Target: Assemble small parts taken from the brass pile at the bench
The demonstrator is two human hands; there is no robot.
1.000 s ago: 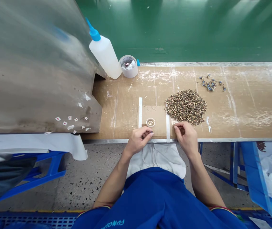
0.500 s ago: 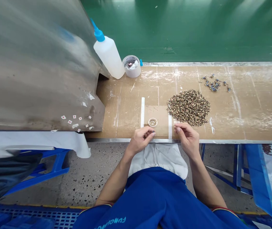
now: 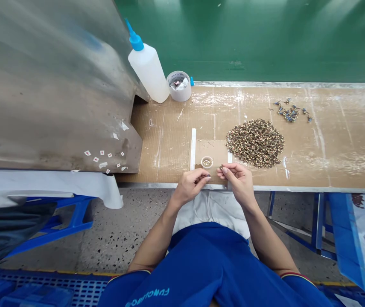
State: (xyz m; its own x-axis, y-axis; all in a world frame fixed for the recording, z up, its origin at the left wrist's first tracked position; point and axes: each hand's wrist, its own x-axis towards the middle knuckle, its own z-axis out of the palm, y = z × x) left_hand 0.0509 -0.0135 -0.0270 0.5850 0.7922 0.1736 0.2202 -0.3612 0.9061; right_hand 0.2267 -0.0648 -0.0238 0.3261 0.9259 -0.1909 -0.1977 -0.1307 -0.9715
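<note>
at bench edge (image 3: 156, 186) | both hands (image 3: 240, 184) pinch tiny parts (image 3: 221, 166) | dish (image 3: 212, 163) just beyond

Parts pile (image 3: 255, 143) right of dish (image 3: 207, 162)

- Piled small parts (image 3: 255, 143): brassy, metal-looking, glinting
- Bench (image 3: 169, 145): brown cardboard top, faintly ribbed, with glossy film-like patches; metal front edge (image 3: 297, 189)
- Squeeze bottle (image 3: 150, 74): smooth translucent plastic; blue plastic nozzle (image 3: 136, 42)
- Large panel (image 3: 57, 85): grey metal, dull sheen, smudged
- Green surface (image 3: 233, 38): smooth, glossy
- Shirt (image 3: 201, 264): matt blue cloth
</note>
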